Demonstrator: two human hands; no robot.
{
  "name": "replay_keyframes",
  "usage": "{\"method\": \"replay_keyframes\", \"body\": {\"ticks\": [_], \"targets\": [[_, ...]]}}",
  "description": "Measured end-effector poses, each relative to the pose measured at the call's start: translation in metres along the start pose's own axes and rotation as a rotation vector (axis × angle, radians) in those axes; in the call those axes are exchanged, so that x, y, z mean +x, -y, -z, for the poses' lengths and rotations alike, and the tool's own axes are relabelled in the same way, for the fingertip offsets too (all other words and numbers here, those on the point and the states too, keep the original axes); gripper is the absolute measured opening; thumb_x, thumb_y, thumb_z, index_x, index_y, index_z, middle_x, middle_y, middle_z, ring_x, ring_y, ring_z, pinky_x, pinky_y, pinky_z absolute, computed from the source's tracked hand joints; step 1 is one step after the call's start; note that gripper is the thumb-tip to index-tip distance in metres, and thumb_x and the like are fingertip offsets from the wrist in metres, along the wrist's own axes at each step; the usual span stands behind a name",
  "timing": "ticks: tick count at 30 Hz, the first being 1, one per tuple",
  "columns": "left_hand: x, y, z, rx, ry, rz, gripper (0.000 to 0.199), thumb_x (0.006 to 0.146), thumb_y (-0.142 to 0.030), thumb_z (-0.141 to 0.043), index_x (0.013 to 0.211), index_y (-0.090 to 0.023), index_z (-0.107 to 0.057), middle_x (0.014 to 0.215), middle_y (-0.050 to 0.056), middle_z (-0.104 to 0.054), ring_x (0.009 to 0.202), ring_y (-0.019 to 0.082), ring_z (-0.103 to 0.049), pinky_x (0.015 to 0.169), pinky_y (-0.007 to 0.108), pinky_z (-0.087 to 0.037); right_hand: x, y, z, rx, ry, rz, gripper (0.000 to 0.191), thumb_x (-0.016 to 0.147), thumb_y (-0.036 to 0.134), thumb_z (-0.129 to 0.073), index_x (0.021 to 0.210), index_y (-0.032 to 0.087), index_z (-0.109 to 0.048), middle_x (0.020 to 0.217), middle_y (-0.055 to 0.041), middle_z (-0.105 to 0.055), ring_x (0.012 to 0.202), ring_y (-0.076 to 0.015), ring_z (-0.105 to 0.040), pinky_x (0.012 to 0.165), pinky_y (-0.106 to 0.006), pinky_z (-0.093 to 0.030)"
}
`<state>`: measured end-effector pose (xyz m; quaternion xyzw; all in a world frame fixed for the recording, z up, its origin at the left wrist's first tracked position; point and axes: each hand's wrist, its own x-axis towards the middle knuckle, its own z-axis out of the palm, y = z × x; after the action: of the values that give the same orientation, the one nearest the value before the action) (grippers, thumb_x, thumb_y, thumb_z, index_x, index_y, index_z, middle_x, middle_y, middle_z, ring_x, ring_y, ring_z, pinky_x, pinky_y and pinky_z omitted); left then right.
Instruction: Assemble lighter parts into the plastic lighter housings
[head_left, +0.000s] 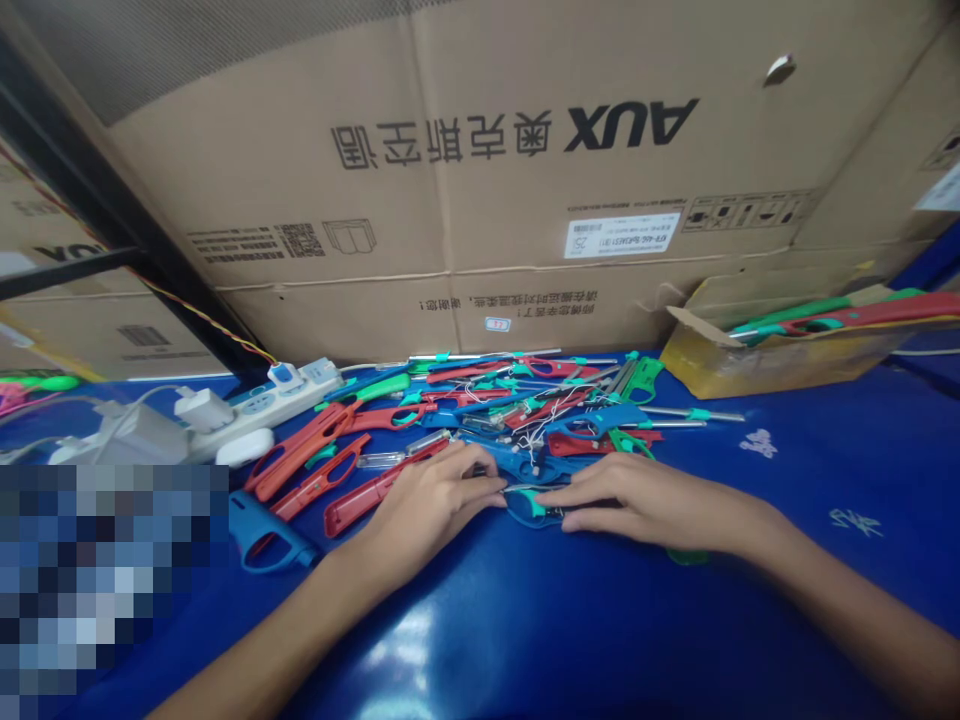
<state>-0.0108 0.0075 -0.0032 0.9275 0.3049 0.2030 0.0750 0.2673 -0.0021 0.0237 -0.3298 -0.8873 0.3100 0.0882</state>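
Observation:
Between my hands lies a blue long-neck lighter casing (534, 518) with a bright green trigger (533, 499) in it. My left hand (450, 490) pinches its left side, thumb and index finger together. On the opposite side, my right hand (630, 500) grips the casing with thumb and fingers close to the trigger. My fingers partly cover the casing. Just beyond them is a pile of red, blue and green lighter shells (457, 395), with metal tubes and white wires among them. An open red shell (367, 497) rests by my left forearm.
On the left, a white power strip (262, 412) holds plugs and adapters (131, 432). A blue lighter shell (271, 540) lies near a pixelated area. A cut-open carton (750, 360) with lighters stands right, before a big cardboard box (465, 220). Blue covering (480, 640) spans the table.

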Motion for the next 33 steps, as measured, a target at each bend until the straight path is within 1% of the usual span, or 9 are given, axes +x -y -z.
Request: {"method": "replay_keyframes", "body": {"ticks": [8,12,14,17,22,30,33], "targets": [[0.0007,0.0013,0.0009,-0.037,0.011,-0.025,0.027,0.104,-0.033,-0.048,0.108,-0.023,-0.073,0.098,0.004,-0.067,0.086,0.016,-0.064,0.069,0.027,-0.051,-0.0009,0.0013,0.0008,-0.03,0.037,-0.026,0.038,0.1,0.044,-0.051,0.136,0.035,-0.058,0.108,-0.0026,-0.076,0.087,-0.0189,-0.066,0.077,-0.031,-0.046],[-0.0003,0.0034,-0.0006,-0.034,0.028,-0.017,0.026,0.104,-0.034,-0.049,0.111,-0.023,-0.072,0.096,0.004,-0.066,0.084,0.016,-0.063,0.069,0.028,-0.05,-0.0011,0.0013,0.0011,-0.03,0.035,-0.023,0.037,0.099,0.045,-0.051,0.134,0.036,-0.059,0.108,-0.0018,-0.076,0.089,-0.0188,-0.067,0.077,-0.03,-0.046],[-0.001,0.0038,-0.0009,-0.03,0.043,-0.009,0.026,0.104,-0.033,-0.049,0.109,-0.023,-0.072,0.095,0.004,-0.065,0.084,0.016,-0.062,0.069,0.027,-0.05,-0.0011,0.0014,0.0013,-0.025,0.04,-0.025,0.038,0.1,0.044,-0.051,0.136,0.036,-0.058,0.111,-0.0017,-0.076,0.091,-0.0189,-0.067,0.077,-0.03,-0.046],[-0.0017,0.0024,-0.0003,-0.033,0.067,-0.001,0.027,0.104,-0.031,-0.047,0.108,-0.023,-0.072,0.095,0.003,-0.064,0.085,0.015,-0.061,0.072,0.028,-0.051,-0.001,0.0012,0.0012,-0.023,0.048,-0.027,0.038,0.1,0.044,-0.051,0.137,0.036,-0.057,0.114,-0.0011,-0.075,0.092,-0.019,-0.067,0.077,-0.03,-0.046],[-0.0022,-0.0009,0.0011,-0.037,0.078,-0.014,0.027,0.105,-0.026,-0.044,0.115,-0.022,-0.069,0.1,0.005,-0.063,0.091,0.016,-0.061,0.079,0.03,-0.052,-0.0006,-0.0007,0.0002,-0.011,0.039,-0.015,0.039,0.1,0.045,-0.051,0.137,0.035,-0.057,0.114,-0.0011,-0.075,0.09,-0.0184,-0.068,0.076,-0.029,-0.046],[-0.0018,0.0019,-0.0005,-0.078,0.087,0.007,0.025,0.105,-0.028,-0.046,0.11,-0.023,-0.07,0.1,0.003,-0.063,0.092,0.016,-0.061,0.079,0.029,-0.052,-0.0007,-0.0004,0.0006,-0.002,0.04,-0.012,0.038,0.1,0.043,-0.051,0.137,0.035,-0.056,0.118,-0.0002,-0.073,0.094,-0.0185,-0.068,0.077,-0.029,-0.045],[-0.0015,0.0033,-0.0003,-0.07,0.076,0.009,0.024,0.104,-0.028,-0.048,0.11,-0.023,-0.071,0.1,0.003,-0.064,0.09,0.016,-0.062,0.076,0.028,-0.051,-0.0013,-0.0003,0.0005,-0.002,0.036,-0.016,0.039,0.1,0.044,-0.051,0.137,0.036,-0.056,0.116,0.0002,-0.074,0.093,-0.0182,-0.068,0.076,-0.029,-0.045]]}}
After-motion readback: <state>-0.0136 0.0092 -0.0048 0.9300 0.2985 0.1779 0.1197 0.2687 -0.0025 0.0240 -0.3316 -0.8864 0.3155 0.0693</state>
